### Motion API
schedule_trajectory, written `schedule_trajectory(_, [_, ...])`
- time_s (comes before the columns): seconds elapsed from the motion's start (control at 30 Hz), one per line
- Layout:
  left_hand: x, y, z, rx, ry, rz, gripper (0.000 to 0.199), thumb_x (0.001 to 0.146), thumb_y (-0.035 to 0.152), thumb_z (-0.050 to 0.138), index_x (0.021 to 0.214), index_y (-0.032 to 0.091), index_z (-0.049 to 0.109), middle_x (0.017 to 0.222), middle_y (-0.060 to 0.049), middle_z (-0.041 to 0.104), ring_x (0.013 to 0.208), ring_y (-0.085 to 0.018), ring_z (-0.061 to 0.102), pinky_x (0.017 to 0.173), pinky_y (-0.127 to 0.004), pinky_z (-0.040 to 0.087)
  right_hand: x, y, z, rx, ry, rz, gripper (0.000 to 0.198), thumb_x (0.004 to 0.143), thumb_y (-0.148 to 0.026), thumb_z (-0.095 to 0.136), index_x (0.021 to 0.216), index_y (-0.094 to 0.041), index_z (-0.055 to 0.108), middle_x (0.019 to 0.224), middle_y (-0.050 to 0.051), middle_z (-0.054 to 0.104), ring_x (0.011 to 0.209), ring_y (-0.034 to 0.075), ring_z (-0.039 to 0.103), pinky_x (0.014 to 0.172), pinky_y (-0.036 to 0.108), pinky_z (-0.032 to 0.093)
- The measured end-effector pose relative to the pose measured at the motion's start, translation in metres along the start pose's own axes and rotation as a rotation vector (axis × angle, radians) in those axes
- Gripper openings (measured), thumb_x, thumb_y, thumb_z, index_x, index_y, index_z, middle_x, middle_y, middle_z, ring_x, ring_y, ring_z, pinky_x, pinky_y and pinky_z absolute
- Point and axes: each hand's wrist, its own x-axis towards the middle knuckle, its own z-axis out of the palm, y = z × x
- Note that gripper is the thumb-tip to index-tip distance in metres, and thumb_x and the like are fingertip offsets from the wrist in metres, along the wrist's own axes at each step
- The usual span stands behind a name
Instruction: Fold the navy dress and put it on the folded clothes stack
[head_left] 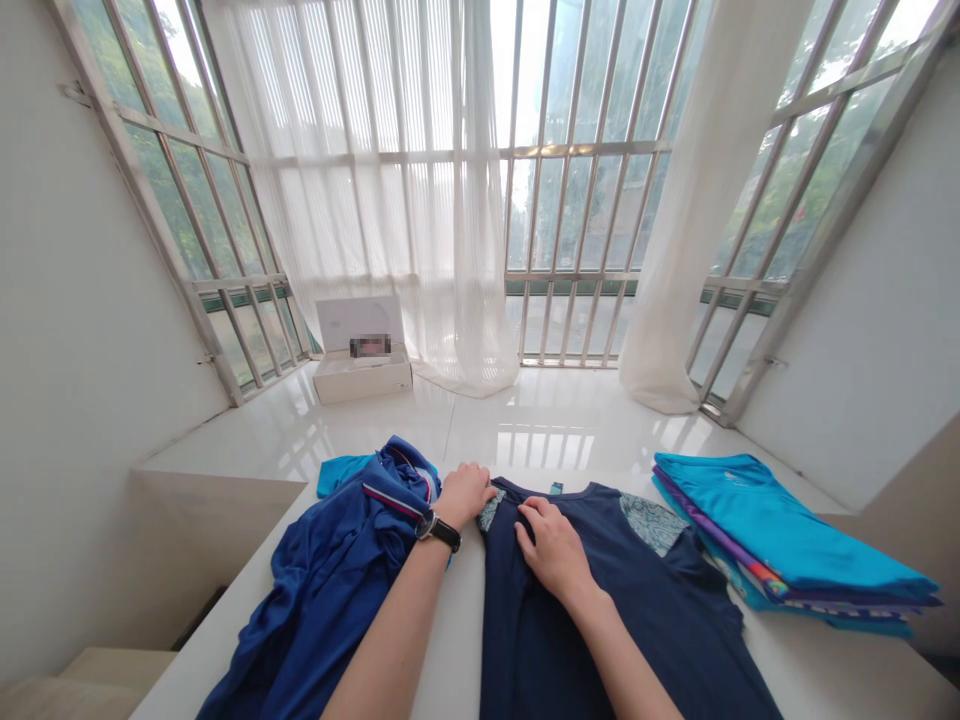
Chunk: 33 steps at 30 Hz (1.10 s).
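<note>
A dark navy T-shirt (615,620) with patterned grey-green shoulder panels lies spread in front of me, its neckline pointing toward the window. At its left shoulder, my left hand (466,492) has its fingers closed on the fabric edge; a black-strapped watch is on that wrist. My right hand (553,548) rests on the shirt's upper chest just below the collar, its thumb and fingers apart. The shirt's left side looks partly folded inward beneath that hand. Left of my left arm lies a crumpled royal-blue polo shirt (337,560) with a striped collar.
A stack of folded clothes (787,530), bright blue on top, sits at the right. Under the polo shows a lighter blue garment (334,475). On the white sill (480,430) stands an open white box (364,380). Sheer curtains (465,250) hang before the barred window.
</note>
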Motion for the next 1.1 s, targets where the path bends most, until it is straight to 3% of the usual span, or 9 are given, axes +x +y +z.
schedule_trajectory(0.1, [-0.001,0.003,0.002,0.016,0.012,-0.009,0.028,0.096,0.040,0.053,0.107,0.018,0.067,0.110,-0.012,0.065,0.109,-0.027,0.060,0.085,-0.035,0.051,0.002,-0.001,-0.005,-0.009,-0.018,-0.003,0.032,0.091,-0.028,0.050,0.116,-0.020,0.068,0.122,0.010,0.065,0.108,0.026,0.062,0.096,0.038,0.049])
schedule_trajectory(0.2, [-0.003,0.003,0.003,0.029,0.026,-0.020,0.028,0.096,0.039,0.054,0.107,0.017,0.067,0.110,-0.014,0.065,0.109,-0.029,0.059,0.087,-0.037,0.050,-0.005,0.005,-0.027,-0.012,-0.009,0.013,0.040,0.092,-0.032,0.050,0.127,-0.019,0.062,0.131,0.011,0.060,0.116,0.026,0.059,0.100,0.038,0.048])
schedule_trajectory(0.37, [-0.010,0.012,-0.008,0.031,0.091,-0.041,0.028,0.095,0.035,0.054,0.108,0.014,0.066,0.114,-0.018,0.063,0.112,-0.033,0.056,0.092,-0.045,0.047,-0.073,0.057,-0.082,-0.035,0.082,0.140,0.041,0.093,-0.045,0.042,0.117,-0.021,0.066,0.131,0.011,0.060,0.124,0.027,0.054,0.108,0.044,0.043])
schedule_trajectory(0.5, [-0.026,0.056,-0.014,-0.008,0.179,0.010,0.037,0.098,0.038,0.044,0.123,0.014,0.060,0.130,-0.019,0.056,0.128,-0.033,0.044,0.106,-0.049,0.036,-0.147,0.106,-0.092,-0.126,0.008,0.286,0.055,0.088,-0.052,0.042,0.123,-0.017,0.065,0.134,0.015,0.060,0.127,0.031,0.054,0.109,0.048,0.043])
schedule_trajectory(0.57, [-0.038,0.086,-0.008,-0.038,0.191,0.072,0.047,0.099,0.050,0.037,0.132,0.021,0.055,0.139,-0.015,0.052,0.136,-0.033,0.036,0.110,-0.053,0.031,-0.170,0.114,-0.085,-0.191,-0.045,0.284,0.062,0.089,-0.055,0.039,0.132,-0.016,0.060,0.143,0.015,0.054,0.134,0.032,0.048,0.112,0.049,0.039])
schedule_trajectory(0.63, [-0.052,0.111,0.004,-0.088,0.141,0.117,0.062,0.095,0.066,0.031,0.142,0.028,0.046,0.150,-0.012,0.044,0.142,-0.039,0.027,0.111,-0.064,0.023,-0.180,0.110,-0.077,-0.264,-0.073,0.278,0.065,0.091,-0.055,0.034,0.139,-0.016,0.054,0.149,0.013,0.048,0.140,0.031,0.041,0.114,0.049,0.036])
schedule_trajectory(0.77, [-0.074,0.123,0.026,-0.196,-0.021,0.089,0.084,0.085,0.082,0.025,0.152,0.032,0.032,0.162,-0.012,0.024,0.147,-0.047,0.009,0.108,-0.077,0.003,-0.181,0.086,-0.070,-0.347,-0.092,0.307,0.068,0.092,-0.052,0.033,0.144,-0.012,0.049,0.153,0.016,0.043,0.142,0.033,0.037,0.115,0.049,0.032])
schedule_trajectory(0.93, [-0.084,0.102,0.028,-0.203,0.003,0.058,0.084,0.084,0.082,0.027,0.151,0.033,0.035,0.162,-0.010,0.026,0.148,-0.046,0.008,0.110,-0.075,0.000,-0.163,0.088,-0.082,-0.181,-0.068,0.276,0.061,0.088,-0.058,0.039,0.128,-0.019,0.063,0.137,0.014,0.058,0.129,0.032,0.052,0.108,0.048,0.042])
schedule_trajectory(1.1, [-0.088,0.098,0.027,-0.202,0.052,0.054,0.077,0.089,0.077,0.023,0.151,0.033,0.036,0.161,-0.008,0.030,0.148,-0.042,0.012,0.113,-0.070,0.002,-0.127,0.123,-0.091,-0.123,0.168,0.560,0.068,0.079,-0.061,0.041,0.125,-0.017,0.063,0.134,0.021,0.056,0.128,0.040,0.051,0.104,0.057,0.041])
